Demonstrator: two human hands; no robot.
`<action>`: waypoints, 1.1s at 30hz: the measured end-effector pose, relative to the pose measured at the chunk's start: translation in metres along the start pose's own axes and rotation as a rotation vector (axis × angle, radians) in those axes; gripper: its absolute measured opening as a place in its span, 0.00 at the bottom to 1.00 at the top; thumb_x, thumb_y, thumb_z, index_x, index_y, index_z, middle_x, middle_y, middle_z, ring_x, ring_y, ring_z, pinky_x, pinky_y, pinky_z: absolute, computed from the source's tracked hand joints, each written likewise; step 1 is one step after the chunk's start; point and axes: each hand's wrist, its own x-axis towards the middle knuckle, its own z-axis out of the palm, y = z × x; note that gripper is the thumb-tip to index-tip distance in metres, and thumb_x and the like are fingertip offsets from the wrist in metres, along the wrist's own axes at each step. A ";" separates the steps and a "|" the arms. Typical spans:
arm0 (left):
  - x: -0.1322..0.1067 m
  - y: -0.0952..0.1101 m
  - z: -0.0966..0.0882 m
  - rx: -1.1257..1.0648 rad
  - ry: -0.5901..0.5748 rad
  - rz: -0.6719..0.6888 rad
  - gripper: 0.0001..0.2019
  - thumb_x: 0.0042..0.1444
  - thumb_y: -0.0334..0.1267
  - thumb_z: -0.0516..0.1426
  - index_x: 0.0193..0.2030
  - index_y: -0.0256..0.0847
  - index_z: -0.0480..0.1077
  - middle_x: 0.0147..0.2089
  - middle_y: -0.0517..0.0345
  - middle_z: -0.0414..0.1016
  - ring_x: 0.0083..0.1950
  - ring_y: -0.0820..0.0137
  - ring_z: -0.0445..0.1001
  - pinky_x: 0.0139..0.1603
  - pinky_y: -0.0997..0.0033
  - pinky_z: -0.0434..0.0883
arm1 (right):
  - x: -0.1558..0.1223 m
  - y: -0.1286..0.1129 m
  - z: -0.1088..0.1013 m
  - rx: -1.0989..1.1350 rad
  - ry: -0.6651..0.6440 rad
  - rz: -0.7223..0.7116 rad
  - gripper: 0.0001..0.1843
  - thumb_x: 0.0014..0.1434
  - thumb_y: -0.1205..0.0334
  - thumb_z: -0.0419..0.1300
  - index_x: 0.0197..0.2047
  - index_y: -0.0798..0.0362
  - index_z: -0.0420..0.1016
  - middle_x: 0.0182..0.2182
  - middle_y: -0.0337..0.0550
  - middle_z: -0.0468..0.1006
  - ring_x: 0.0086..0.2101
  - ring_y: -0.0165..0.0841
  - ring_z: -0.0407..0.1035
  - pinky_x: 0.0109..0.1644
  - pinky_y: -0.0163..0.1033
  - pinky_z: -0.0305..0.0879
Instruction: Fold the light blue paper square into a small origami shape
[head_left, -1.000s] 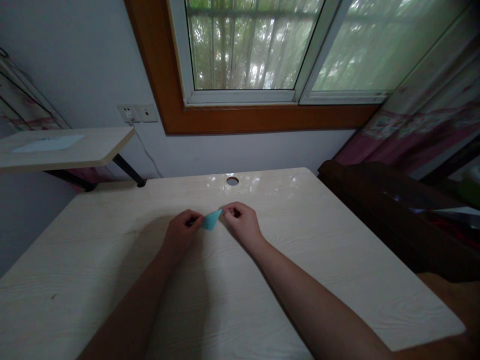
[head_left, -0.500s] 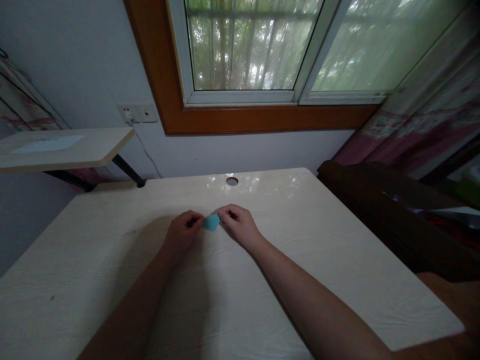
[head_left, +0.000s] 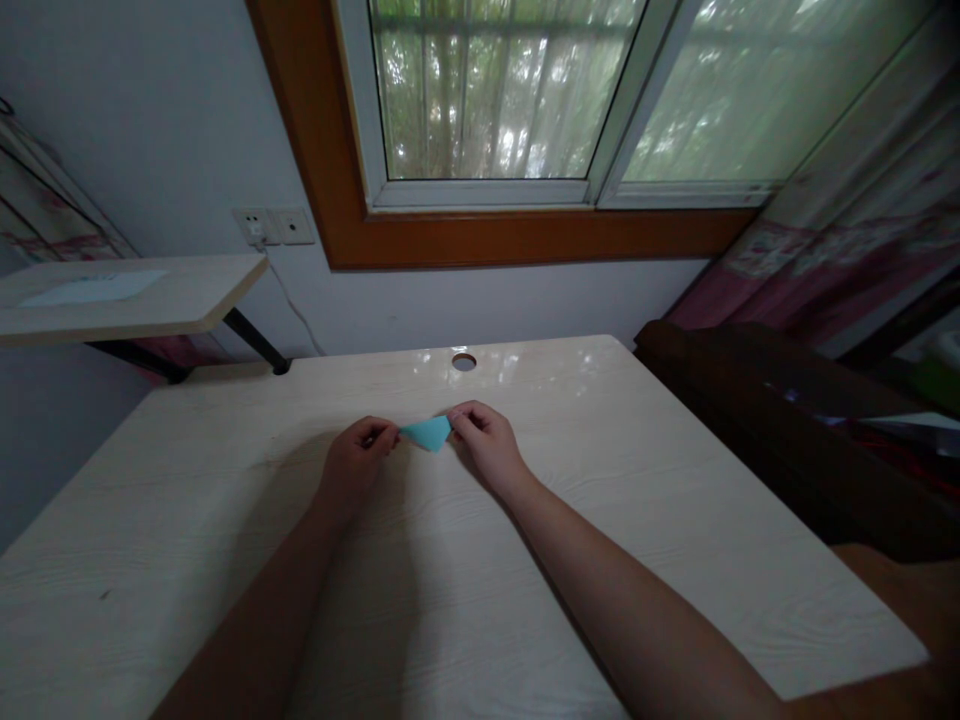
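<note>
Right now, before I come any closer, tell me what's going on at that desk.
A person's bare left hand and bare right hand are handling a small, angular, turquoise paper-like piece. The left pinches its narrow end, the right its broader end. Both hands are over a pale wood-grain desk, on the person's side of a round hole near the far edge. Whether the piece touches the desktop, I can't tell.

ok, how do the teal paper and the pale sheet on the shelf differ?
Colour: the teal paper is blue-green, the pale sheet whitish. Size: teal paper looks smaller than pale sheet. State: left hand and right hand hold the teal paper; the pale sheet lies on the shelf. Both look thin.
</note>
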 end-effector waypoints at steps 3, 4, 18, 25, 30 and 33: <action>0.001 0.001 -0.002 0.017 0.048 0.002 0.12 0.58 0.44 0.56 0.33 0.39 0.74 0.30 0.58 0.76 0.31 0.69 0.72 0.34 0.72 0.69 | 0.001 0.000 -0.001 0.051 0.025 0.029 0.13 0.56 0.53 0.59 0.32 0.55 0.75 0.23 0.38 0.72 0.26 0.31 0.65 0.31 0.34 0.60; 0.001 0.002 -0.003 0.024 0.068 0.003 0.12 0.58 0.45 0.56 0.33 0.39 0.74 0.30 0.58 0.76 0.31 0.69 0.72 0.34 0.72 0.69 | 0.001 0.000 -0.001 0.073 0.030 0.039 0.13 0.57 0.52 0.59 0.32 0.55 0.75 0.23 0.38 0.71 0.26 0.31 0.65 0.31 0.34 0.61; -0.004 0.001 0.008 0.079 -0.149 0.375 0.17 0.58 0.36 0.60 0.55 0.46 0.70 0.53 0.52 0.69 0.51 0.65 0.72 0.45 0.69 0.75 | 0.001 0.002 0.001 0.168 -0.067 0.070 0.12 0.56 0.54 0.61 0.33 0.54 0.75 0.24 0.38 0.72 0.25 0.29 0.65 0.31 0.33 0.60; -0.005 0.002 0.008 0.117 -0.202 0.385 0.17 0.59 0.40 0.60 0.56 0.46 0.70 0.52 0.51 0.70 0.49 0.65 0.72 0.46 0.66 0.75 | -0.001 0.000 0.001 0.142 -0.110 0.050 0.12 0.57 0.53 0.60 0.33 0.54 0.76 0.24 0.38 0.72 0.26 0.29 0.65 0.32 0.34 0.61; -0.005 0.001 0.008 0.124 -0.224 0.384 0.18 0.60 0.41 0.59 0.57 0.47 0.69 0.53 0.51 0.69 0.49 0.64 0.72 0.47 0.65 0.75 | -0.002 -0.005 0.000 0.131 -0.112 0.064 0.13 0.56 0.52 0.60 0.31 0.54 0.75 0.23 0.38 0.72 0.26 0.30 0.65 0.32 0.34 0.61; -0.005 0.000 0.009 0.122 -0.222 0.393 0.17 0.60 0.41 0.60 0.56 0.46 0.70 0.52 0.52 0.70 0.50 0.64 0.72 0.47 0.66 0.75 | -0.002 -0.005 0.000 0.133 -0.119 0.068 0.13 0.56 0.52 0.61 0.31 0.54 0.75 0.23 0.38 0.72 0.25 0.30 0.65 0.32 0.34 0.61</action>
